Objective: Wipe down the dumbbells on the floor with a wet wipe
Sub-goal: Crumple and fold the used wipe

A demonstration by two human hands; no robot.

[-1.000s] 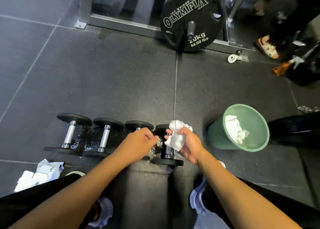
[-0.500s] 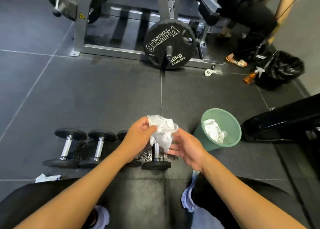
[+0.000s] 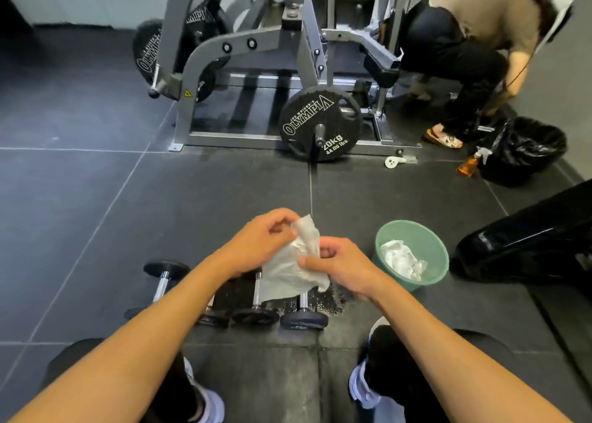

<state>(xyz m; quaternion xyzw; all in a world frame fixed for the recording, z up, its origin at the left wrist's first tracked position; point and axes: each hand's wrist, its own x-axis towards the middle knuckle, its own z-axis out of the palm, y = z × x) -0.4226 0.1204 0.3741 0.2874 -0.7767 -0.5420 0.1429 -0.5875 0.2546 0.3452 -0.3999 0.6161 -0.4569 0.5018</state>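
Since the frame half a second earlier, the wet wipe (image 3: 293, 270) is being opened out into a wider sheet between the two hands, and the view is being tilted up, so that more of the gym is being shown.

Across the upper half of the frame, a grey weight machine (image 3: 246, 43) is being seen standing on the dark tiled floor (image 3: 80, 204). At the upper right, another person (image 3: 464, 47) is being seen bent over beside it. A glossy black object (image 3: 528, 246) is lying along the right edge, and a bin lined with a black bag (image 3: 528, 150) is standing above it. A black weight plate (image 3: 320, 123) marked 20kg is being carried on the machine's lower peg at upper centre. A green bin (image 3: 429, 243) is standing right of centre, with crumpled white wipes (image 3: 402, 261) lying inside it.

At lower centre, a row of four dumbbells (image 3: 256, 317) is lying side by side on the floor, just left of the green bin, and a wet, glistening patch (image 3: 333, 297) is showing beside the rightmost one.

The wet wipe is being held up in front of the row, hiding part of the two right dumbbells. Its top edge is being pinched by the left hand (image 3: 259, 240) between thumb and curled fingers. Its right side is being pinched by the right hand (image 3: 339, 262), with the other fingers curled in.

An amber spray bottle (image 3: 467, 166) is lying against the black bag.
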